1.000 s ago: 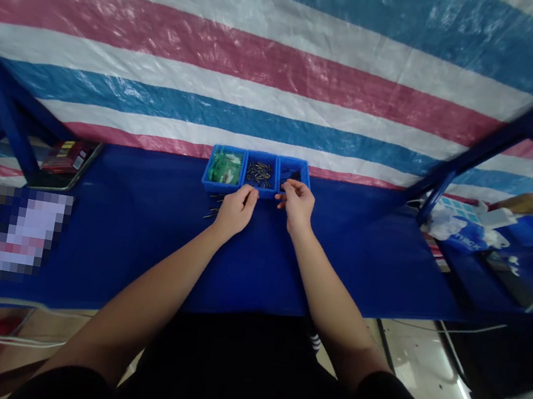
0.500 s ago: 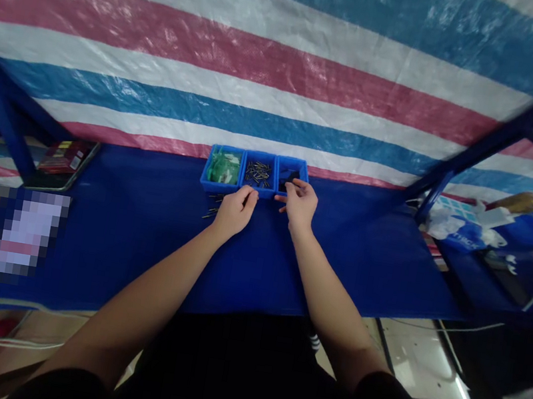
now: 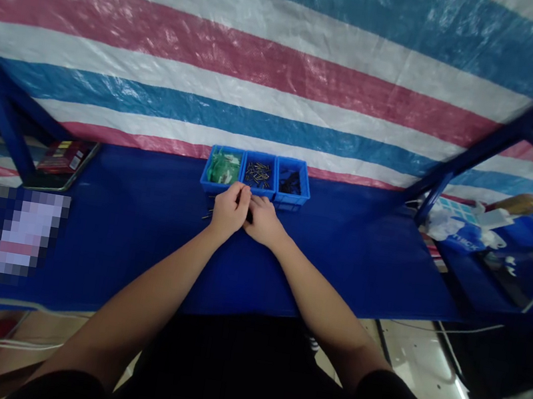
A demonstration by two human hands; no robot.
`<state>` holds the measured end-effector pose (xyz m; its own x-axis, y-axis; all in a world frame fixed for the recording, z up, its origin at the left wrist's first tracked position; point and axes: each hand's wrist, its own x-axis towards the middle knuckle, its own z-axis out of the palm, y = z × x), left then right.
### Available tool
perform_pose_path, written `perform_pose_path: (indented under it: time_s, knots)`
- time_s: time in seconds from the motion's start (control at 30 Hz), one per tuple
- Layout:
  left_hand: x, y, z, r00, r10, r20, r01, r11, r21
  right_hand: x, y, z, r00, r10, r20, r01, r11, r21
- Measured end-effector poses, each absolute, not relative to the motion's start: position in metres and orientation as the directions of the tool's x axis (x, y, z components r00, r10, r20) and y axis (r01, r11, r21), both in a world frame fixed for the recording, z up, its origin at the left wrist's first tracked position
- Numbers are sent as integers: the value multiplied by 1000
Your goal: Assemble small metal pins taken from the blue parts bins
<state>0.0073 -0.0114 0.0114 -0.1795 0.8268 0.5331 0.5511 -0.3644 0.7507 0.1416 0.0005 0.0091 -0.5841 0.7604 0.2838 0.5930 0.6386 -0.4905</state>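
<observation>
Three small blue bins stand side by side at the back of a blue table (image 3: pixel 139 233). The left bin (image 3: pixel 223 168) holds green pieces, the middle bin (image 3: pixel 259 173) small metal pins, the right bin (image 3: pixel 292 181) dark pieces. My left hand (image 3: pixel 229 210) and my right hand (image 3: pixel 263 220) are pressed together just in front of the middle bin, fingers curled. What they pinch is too small to make out. A few loose pins (image 3: pixel 209 208) lie on the table to the left of my left hand.
A striped plastic sheet (image 3: pixel 265 78) hangs behind the table. A red box on a dark tray (image 3: pixel 63 157) sits at the far left. Blue frame posts (image 3: pixel 432 195) rise at the right, with bags and cables (image 3: pixel 495 222) on a neighbouring surface.
My right hand has left the right bin and moved left and toward me, meeting my left hand. My left hand has stayed in place.
</observation>
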Motion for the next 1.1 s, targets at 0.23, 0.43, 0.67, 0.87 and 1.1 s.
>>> perform_pose_path:
  time_s: [0.23,0.43,0.67,0.87,1.1]
  knots:
    - [7,-14,14,-204,816,540,547,-363,754,142,-6,14,-633,749,195,626,643,-441]
    - [7,-14,15,-209,807,552,558,-366,745,141,-4,11,-634,747,201,646,654,-394]
    - [9,-15,13,-152,825,544,583,-370,724,145,3,10,-559,791,249,670,608,-427]
    - [9,-13,11,-128,838,531,591,-366,719,148,8,10,-542,791,284,618,604,-503]
    - [8,-12,9,-95,861,499,577,-361,733,150,7,14,-437,839,323,613,541,-575]
